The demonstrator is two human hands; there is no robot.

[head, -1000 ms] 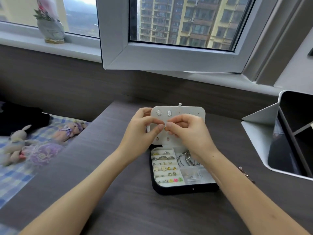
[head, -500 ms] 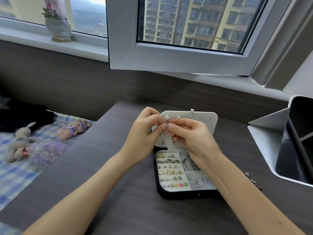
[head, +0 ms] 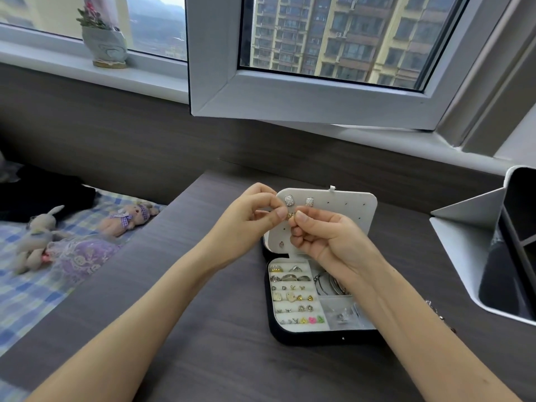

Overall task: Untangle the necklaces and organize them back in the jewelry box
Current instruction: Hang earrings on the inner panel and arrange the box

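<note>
Left hand (head: 246, 223) and right hand (head: 329, 242) pinch a tiny gold piece (head: 291, 216) above the open black jewelry box (head: 290, 339), right hand nearer.

Both forearms extend forward, with the left hand (head: 249, 216) and right hand (head: 327, 242) raised fingertip to fingertip, each pinching one small gold piece (head: 291, 215).
</note>
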